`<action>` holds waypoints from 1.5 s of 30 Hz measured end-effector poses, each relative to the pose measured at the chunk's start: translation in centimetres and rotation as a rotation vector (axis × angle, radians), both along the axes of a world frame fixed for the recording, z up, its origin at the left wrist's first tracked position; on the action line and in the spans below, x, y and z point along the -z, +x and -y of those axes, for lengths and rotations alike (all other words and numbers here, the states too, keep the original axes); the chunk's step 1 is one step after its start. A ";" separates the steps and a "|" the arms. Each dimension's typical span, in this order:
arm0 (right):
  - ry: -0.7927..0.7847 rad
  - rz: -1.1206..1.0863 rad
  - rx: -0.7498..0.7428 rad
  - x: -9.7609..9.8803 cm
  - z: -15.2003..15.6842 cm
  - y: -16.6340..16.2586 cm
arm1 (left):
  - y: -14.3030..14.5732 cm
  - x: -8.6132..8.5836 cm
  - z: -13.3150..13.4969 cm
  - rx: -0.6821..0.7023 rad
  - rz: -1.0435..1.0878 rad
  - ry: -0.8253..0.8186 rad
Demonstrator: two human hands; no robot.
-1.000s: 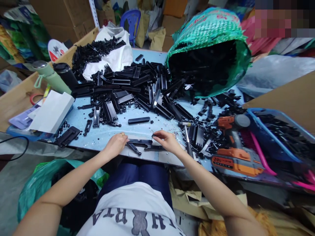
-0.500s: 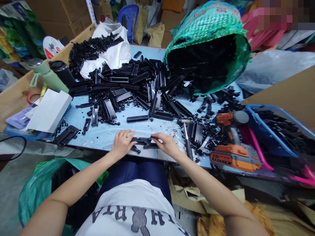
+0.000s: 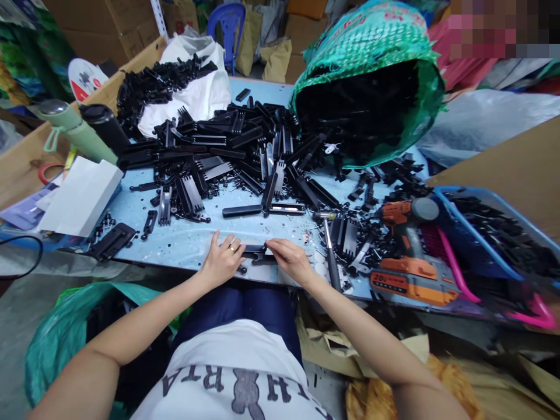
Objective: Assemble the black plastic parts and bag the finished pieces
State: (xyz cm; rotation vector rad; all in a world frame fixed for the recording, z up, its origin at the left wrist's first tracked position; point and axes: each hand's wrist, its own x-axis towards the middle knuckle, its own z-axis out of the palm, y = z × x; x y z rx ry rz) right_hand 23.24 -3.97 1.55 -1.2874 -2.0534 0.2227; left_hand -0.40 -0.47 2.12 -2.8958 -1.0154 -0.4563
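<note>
A long black plastic part (image 3: 254,249) lies at the front edge of the blue table, between my two hands. My left hand (image 3: 223,261) covers its left end, fingers bent over it and holding it down. At the opposite end my right hand (image 3: 289,258) is closed in a pinch; whatever sits between those fingertips is too small to make out. A second dark piece (image 3: 262,261) shows just below the part. To the right of my right hand lies a hammer (image 3: 331,256), its head pointing away from me.
Beyond my hands spreads a heap of black plastic parts (image 3: 245,140). A green woven sack (image 3: 367,76) lies open at the back right. An orange cordless drill (image 3: 409,251) and a blue basket (image 3: 494,233) stand right; a green bottle (image 3: 79,131) and a white box (image 3: 81,195) left.
My left hand has shifted slightly, its fingers now flatter over the part's left end. My right hand stays pinched at the right end. The whole view has moved a little.
</note>
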 end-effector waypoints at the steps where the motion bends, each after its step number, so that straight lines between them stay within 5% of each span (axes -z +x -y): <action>1: 0.009 0.000 -0.005 0.1 0.0 0.0 | 0.1 -0.1 0.0 -0.005 0.002 -0.001; 11: 0.055 0.123 -0.041 2.1 0.4 0.6 | 4.5 0.5 -0.8 0.041 0.007 -0.280; 28: 0.030 0.509 -0.425 2.1 -2.0 3.7 | 4.0 1.0 -0.8 0.095 0.011 -0.303; 35: 0.007 0.646 -0.033 1.8 -0.7 3.4 | 1.3 1.0 -1.6 0.076 -0.100 -0.128; 40: 0.064 0.456 -0.246 -2.6 0.7 2.2 | -0.2 -1.1 -2.2 0.117 0.059 -0.121; 45: -0.063 0.043 -0.619 -8.8 4.4 -0.7 | -0.8 -6.0 3.3 0.417 0.528 -0.320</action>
